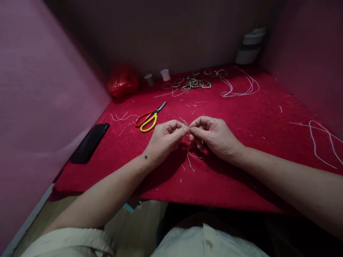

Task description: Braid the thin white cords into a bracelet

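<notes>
My left hand [165,138] and my right hand [211,135] meet over the middle of the red felt table [241,178]. Both pinch a thin tan cord [191,154] between thumb and fingers. The cord's loose ends hang below the hands and curl on the felt. A short end sticks up at the pinch point. The other fingers of both hands are curled in.
Scissors [148,119] with orange and yellow handles lie left of the hands. A black phone [89,142] rests at the left edge. Finished cord loops [195,84], white cords [241,87], a red bag [122,82] and two small cups [165,75] sit at the back. More white cord [318,139] lies right.
</notes>
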A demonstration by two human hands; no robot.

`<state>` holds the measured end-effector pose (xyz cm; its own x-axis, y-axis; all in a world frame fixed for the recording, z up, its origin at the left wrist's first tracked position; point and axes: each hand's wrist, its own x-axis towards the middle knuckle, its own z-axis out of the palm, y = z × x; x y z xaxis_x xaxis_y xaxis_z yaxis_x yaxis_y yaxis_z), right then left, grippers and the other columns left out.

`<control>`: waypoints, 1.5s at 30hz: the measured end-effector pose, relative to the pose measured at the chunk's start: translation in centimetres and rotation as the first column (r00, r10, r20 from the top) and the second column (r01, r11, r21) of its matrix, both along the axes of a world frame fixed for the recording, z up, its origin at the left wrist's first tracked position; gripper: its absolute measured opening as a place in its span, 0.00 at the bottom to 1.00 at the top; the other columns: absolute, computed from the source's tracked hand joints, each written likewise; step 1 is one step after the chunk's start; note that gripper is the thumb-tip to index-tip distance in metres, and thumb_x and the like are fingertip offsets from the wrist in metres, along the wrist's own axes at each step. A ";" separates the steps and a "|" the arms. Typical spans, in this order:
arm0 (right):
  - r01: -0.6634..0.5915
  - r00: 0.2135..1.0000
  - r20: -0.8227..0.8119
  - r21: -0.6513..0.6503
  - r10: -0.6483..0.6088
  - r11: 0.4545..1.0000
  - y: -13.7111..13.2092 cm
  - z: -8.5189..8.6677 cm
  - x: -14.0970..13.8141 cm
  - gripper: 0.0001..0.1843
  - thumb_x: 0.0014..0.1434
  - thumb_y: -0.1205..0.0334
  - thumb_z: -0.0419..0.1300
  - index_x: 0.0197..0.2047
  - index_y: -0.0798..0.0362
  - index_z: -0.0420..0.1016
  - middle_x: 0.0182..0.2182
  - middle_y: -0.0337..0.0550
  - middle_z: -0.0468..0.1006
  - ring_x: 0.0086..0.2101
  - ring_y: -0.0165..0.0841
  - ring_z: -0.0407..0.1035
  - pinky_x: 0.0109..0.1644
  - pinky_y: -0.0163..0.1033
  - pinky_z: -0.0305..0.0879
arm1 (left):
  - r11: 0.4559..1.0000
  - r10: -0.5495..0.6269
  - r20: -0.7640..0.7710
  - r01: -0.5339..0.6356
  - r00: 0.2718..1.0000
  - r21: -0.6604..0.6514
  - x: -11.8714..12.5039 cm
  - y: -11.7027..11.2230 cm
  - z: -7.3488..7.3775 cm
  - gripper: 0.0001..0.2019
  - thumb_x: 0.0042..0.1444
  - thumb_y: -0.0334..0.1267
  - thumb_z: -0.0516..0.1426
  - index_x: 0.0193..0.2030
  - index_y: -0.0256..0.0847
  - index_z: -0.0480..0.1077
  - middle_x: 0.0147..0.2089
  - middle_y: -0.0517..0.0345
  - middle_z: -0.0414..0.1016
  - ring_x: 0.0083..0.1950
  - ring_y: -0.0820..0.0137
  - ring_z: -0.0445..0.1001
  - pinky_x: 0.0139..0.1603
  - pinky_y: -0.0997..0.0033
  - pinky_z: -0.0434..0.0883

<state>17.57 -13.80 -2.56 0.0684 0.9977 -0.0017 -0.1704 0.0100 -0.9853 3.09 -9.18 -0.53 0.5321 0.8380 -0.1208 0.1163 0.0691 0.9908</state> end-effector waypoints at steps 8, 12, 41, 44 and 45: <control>-0.008 1.000 0.019 -0.011 0.008 1.000 0.1 -0.2 0.0 0.03 0.55 0.67 0.59 0.31 0.55 0.66 0.17 0.31 0.71 0.10 0.21 0.59 0.09 0.26 0.53 | 1.000 0.010 -0.008 -0.010 1.000 -0.010 0.1 0.0 0.1 0.10 0.51 0.39 0.61 0.27 0.38 0.65 0.17 0.69 0.59 0.15 0.84 0.49 0.15 0.81 0.46; -0.006 1.000 0.027 -0.019 0.006 1.000 0.1 0.0 0.0 0.04 0.55 0.67 0.59 0.30 0.55 0.67 0.15 0.31 0.70 0.10 0.21 0.57 0.09 0.26 0.52 | 0.999 0.033 -0.013 -0.034 0.999 -0.005 0.1 0.0 0.0 0.09 0.52 0.38 0.60 0.27 0.39 0.65 0.15 0.71 0.53 0.14 0.84 0.48 0.14 0.81 0.46; -0.186 0.960 -0.236 -0.127 0.153 0.974 0.2 -0.4 0.4 0.10 0.56 0.64 0.59 0.24 0.55 0.66 0.14 0.31 0.64 0.11 0.21 0.53 0.10 0.28 0.48 | 0.964 0.041 -0.019 -0.034 0.999 0.262 -0.3 0.1 0.6 0.09 0.50 0.32 0.61 0.40 0.38 0.70 0.18 0.69 0.62 0.16 0.81 0.58 0.15 0.79 0.57; -0.194 0.957 -0.243 -0.136 0.157 0.972 0.2 -0.4 0.4 0.10 0.56 0.64 0.59 0.25 0.55 0.66 0.15 0.31 0.64 0.11 0.21 0.53 0.10 0.28 0.49 | 0.960 0.050 -0.065 -0.030 0.997 0.280 -0.2 0.1 0.7 0.09 0.51 0.31 0.60 0.41 0.37 0.72 0.20 0.68 0.64 0.17 0.81 0.58 0.17 0.79 0.57; -0.197 0.956 -0.245 -0.138 0.159 0.971 0.1 -0.4 0.4 0.10 0.56 0.64 0.59 0.25 0.55 0.67 0.15 0.31 0.65 0.11 0.21 0.53 0.10 0.27 0.49 | 0.959 0.058 -0.073 -0.035 0.996 0.282 -0.2 0.1 0.6 0.09 0.51 0.31 0.60 0.40 0.36 0.72 0.21 0.67 0.65 0.17 0.82 0.58 0.17 0.79 0.56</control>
